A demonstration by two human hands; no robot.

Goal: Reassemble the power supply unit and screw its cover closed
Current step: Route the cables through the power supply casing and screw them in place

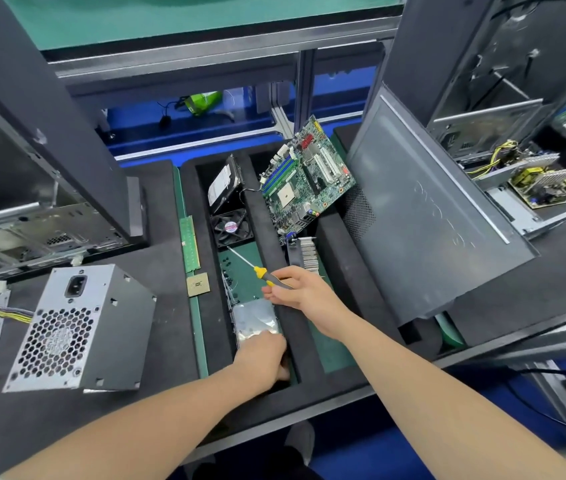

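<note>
Workstation seen from above. Power supply unit [80,327] stands on dark surface [163,271] at left, fan grille toward camera, well apart from both hands. Right hand [300,287] over black foam tray [215,323], grip wrapped round yellow-black handle of screwdriver [260,271], blade pointing away, up-left. Left hand [262,356] reaches into tray's centre compartment at near edge of silvery bag [255,317]; fingers hidden, cannot tell grip. Motherboard [305,178] leans tilted at tray's far end, cooling fan [231,226] near it.
</note>
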